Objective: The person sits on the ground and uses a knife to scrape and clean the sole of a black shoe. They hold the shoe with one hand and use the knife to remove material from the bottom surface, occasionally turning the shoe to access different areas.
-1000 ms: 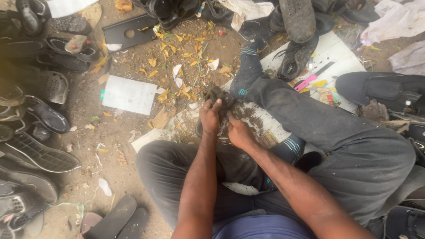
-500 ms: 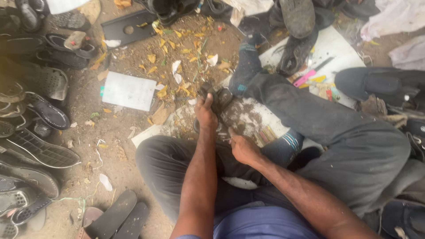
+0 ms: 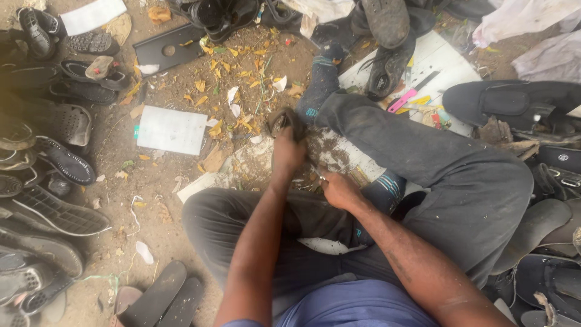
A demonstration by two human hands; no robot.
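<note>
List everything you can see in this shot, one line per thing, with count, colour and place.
dark strap-like piece: one, dark brown, gripped in the left hand above the knee
small tool: one, too small to tell, in the right hand
white sheet: one, white, on the dirt left of centre
black flat plate: one, black with a hole, upper left
worn shoes and sandals: many, mostly black, piled along the left edge
soles: two, dark, bottom left
pink-handled tool: one, pink and black, on the white board upper right
yellow scraps: many, yellow, scattered top centre
trousers: dark grey, legs crossed
left hand: one, fingers closed
right hand: one, fingers closed
</note>
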